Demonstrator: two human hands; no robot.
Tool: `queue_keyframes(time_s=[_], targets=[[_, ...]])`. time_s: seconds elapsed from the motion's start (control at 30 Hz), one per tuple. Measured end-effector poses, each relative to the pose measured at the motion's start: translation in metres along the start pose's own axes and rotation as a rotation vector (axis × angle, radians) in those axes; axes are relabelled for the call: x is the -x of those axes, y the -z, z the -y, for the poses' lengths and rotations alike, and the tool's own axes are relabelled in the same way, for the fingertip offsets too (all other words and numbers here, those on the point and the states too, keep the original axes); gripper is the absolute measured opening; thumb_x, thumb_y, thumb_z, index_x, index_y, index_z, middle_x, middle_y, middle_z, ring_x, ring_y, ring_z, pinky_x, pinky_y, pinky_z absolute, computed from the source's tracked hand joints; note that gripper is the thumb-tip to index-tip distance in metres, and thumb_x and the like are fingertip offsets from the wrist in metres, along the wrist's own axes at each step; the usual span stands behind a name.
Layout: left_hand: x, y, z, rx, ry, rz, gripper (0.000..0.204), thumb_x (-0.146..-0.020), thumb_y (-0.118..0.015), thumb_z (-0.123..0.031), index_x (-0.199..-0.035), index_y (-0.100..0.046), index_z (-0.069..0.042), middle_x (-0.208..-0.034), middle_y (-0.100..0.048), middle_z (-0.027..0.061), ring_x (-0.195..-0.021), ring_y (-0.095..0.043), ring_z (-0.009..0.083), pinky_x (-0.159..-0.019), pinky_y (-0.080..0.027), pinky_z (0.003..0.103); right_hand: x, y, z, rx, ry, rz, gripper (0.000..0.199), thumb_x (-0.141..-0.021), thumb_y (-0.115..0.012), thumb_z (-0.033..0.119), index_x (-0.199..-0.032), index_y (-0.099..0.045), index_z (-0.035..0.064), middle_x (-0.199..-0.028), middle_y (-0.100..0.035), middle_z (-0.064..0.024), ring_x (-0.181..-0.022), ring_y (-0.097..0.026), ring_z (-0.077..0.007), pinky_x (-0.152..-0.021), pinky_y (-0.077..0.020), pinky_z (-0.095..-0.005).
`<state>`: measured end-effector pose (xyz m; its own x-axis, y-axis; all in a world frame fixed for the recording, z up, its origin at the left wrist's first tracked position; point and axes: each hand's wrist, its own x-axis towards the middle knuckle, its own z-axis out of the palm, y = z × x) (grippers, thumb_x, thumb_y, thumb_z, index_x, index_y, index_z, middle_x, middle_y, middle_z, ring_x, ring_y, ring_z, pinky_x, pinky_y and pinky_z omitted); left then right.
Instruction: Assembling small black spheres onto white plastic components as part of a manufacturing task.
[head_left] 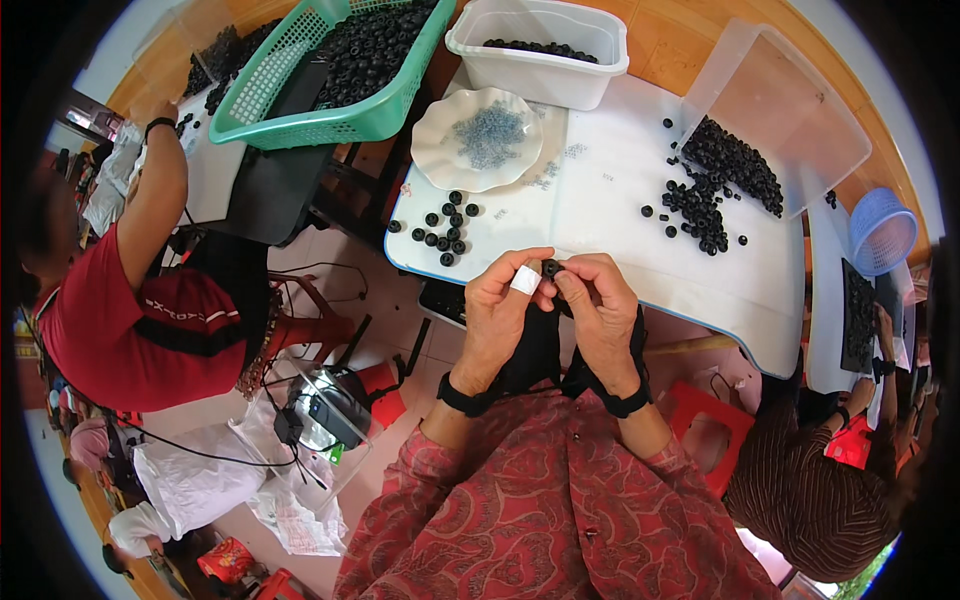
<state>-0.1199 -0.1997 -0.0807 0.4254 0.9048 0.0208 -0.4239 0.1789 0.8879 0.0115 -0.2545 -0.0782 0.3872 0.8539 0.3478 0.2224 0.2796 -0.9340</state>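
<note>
Just off the near edge of the white table point(620, 190), my left hand point(495, 315) and my right hand point(605, 330) meet with their fingertips closed around one small black ring-shaped part point(550, 268). White tape point(525, 280) wraps a finger of my left hand. On the table beyond my left hand lies a loose cluster of similar black round parts point(456, 220). Behind them, a scalloped white plate point(428, 140) carries a heap of tiny clear bluish pieces point(490, 138). My fingers partly hide the held part.
A clear bin point(800, 110) lies tipped at the right, black parts point(705, 215) spilling out. A white tub point(535, 75) and green basket point(350, 130) hold more. A co-worker in red point(150, 310) sits left, another in stripes point(810, 490) right, near a blue basket point(882, 235).
</note>
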Motion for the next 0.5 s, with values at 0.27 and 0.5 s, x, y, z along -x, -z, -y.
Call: queue_keyframes(time_s=[0.27,0.5], targets=[[0.000,0.000,0.000,-0.023,-0.070,0.105,0.027,-0.102,-0.055,-0.003,-0.128,-0.063,0.002,-0.092,-0.065,0.0033,-0.081,-0.062,0.0090,-0.073,-0.053,0.022,-0.001,0.005,0.006,0.022,0.009,-0.020,0.008,-0.095,-0.068,-0.002,-0.102,-0.066,-0.0020,-0.097,-0.065,-0.0083,-0.082,-0.065,-0.0129,-0.072,-0.0524,-0.0253],[0.000,0.002,0.002,0.008,0.002,0.134,0.027,-0.098,-0.060,0.001,-0.124,-0.064,0.002,-0.093,-0.066,0.0049,-0.080,-0.062,0.0096,-0.072,-0.053,0.022,-0.001,0.013,0.010,0.069,0.021,0.025,0.008,-0.093,-0.069,-0.003,-0.099,-0.066,-0.0012,-0.094,-0.065,-0.0082,-0.081,-0.064,-0.0129,-0.071,-0.0518,-0.0256]])
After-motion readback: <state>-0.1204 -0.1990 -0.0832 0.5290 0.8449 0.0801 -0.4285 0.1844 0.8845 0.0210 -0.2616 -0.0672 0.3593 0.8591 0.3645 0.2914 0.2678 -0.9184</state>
